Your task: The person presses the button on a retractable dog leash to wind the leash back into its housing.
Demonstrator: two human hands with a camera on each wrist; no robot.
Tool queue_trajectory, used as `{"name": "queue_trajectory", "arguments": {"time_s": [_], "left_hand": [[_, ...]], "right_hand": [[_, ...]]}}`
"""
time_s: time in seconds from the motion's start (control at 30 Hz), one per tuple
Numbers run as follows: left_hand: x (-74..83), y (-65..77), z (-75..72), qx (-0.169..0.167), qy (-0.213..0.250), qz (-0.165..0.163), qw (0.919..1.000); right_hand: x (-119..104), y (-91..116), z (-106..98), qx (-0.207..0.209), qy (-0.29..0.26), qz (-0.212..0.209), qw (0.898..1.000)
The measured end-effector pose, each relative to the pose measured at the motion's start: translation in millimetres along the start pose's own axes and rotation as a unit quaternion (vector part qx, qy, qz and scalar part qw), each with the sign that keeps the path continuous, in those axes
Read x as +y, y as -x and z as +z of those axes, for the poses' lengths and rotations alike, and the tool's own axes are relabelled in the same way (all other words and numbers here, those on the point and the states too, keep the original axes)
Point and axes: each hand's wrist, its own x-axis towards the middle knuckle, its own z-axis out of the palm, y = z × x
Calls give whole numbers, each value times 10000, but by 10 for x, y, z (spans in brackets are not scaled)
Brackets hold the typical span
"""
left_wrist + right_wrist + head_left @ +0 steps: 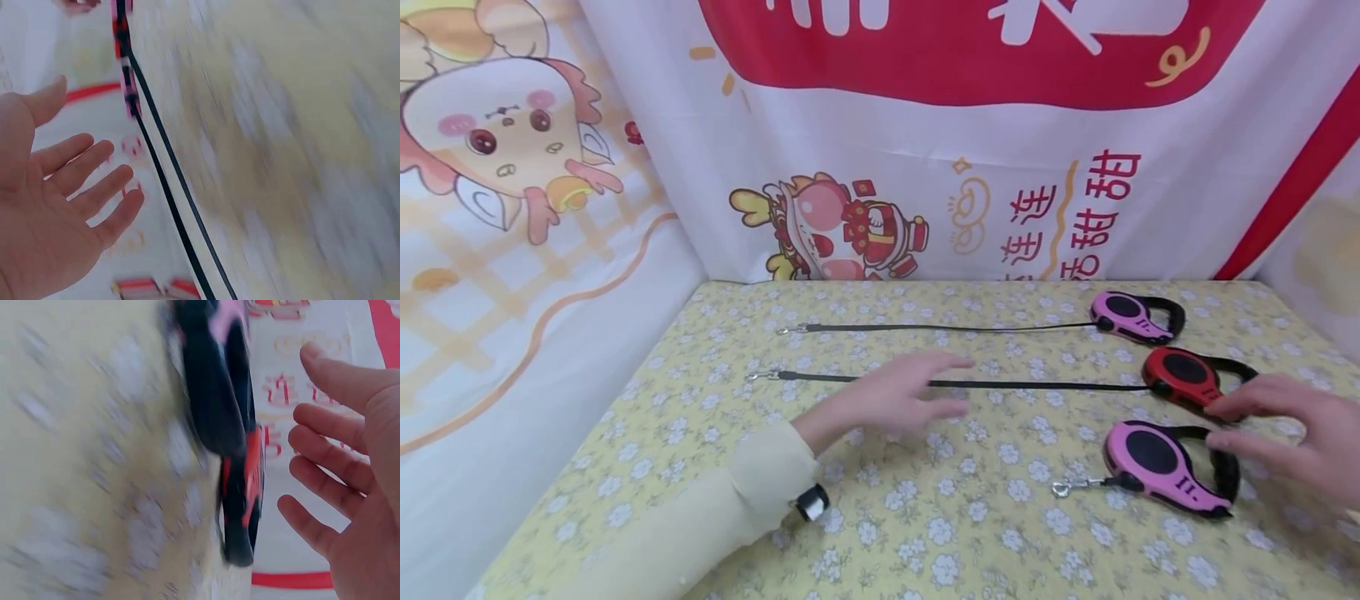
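Left hand [891,396]: fingers extended, near the black leash cord [1037,385]. Right hand [1300,429]: fingers extended, near the red retractable leash [1182,377].

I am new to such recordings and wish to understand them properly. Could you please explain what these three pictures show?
There is no machine here, only a person working bare-handed. The head view comes from a camera worn on the head, looking forward and down. Each wrist view comes from a camera on that wrist, showing the left hand or right hand. On the flowered tablecloth lie three leashes with handles: a far pink leash, a red leash and a near pink leash. The first two have long black straps pulled out. Both hands are open and hold nothing.
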Motion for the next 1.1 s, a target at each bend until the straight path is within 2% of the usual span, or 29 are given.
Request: {"name": "queue_trajectory", "arguments": {"time_s": [0.17,0.33,0.47,0.57,0.7,0.93,1.03,1.1], "left_hand": [[-437,286,-235,543,279,-763,9952],[-902,579,-420,891,254,-1491,9845],[-1161,770,-509,995,189,-1979,9750],[-1256,860,-559,991,102,-2201,9704],[-1284,927,-627,916,-136,-2335,9679],[-1327,963,-702,523,-646,-2196,9720],[-1361,952,-696,438,-684,-2234,9713],[-1374,944,-686,511,-680,-2249,9707]], "right_hand": [[216,-250,-25,-492,-150,580,9970],[382,-340,25,-641,7,787,9948],[456,-375,40,-829,207,849,9927],[482,-405,50,-1135,591,637,9897],[490,-430,74,-1335,1002,286,9856],[476,-444,50,-1642,1089,163,9803],[455,-434,36,-1515,1345,-79,9792],[439,-420,30,-1307,1476,-251,9801]]}}
